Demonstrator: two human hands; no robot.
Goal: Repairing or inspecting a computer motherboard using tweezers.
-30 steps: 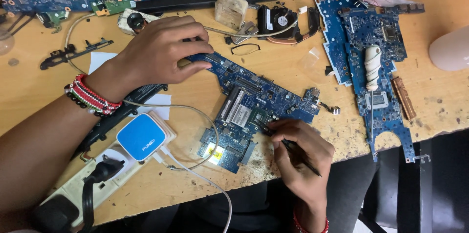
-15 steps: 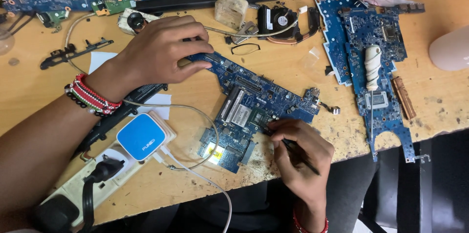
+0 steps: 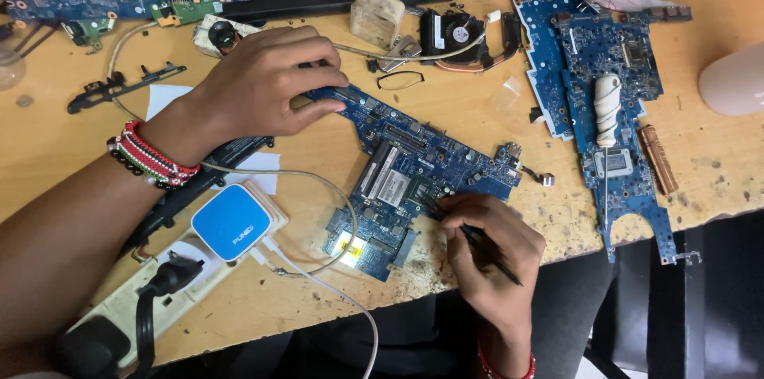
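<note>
Under our left hand (image 3: 267, 81) sits the top corner of the blue circuit board (image 3: 414, 164), fingers pressing flat on it. Lower down, our right hand (image 3: 493, 248) pinches a thin black tool (image 3: 477, 240), tip touching the board's middle.

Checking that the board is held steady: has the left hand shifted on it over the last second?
No. The left hand still presses the circuit board at its upper end, just below the small fan.

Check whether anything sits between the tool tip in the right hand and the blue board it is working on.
Nothing visible does. The right hand holds a thin dark tool with its tip already on the blue board. The left hand rests on the board's far end, clear of the tip.
</note>
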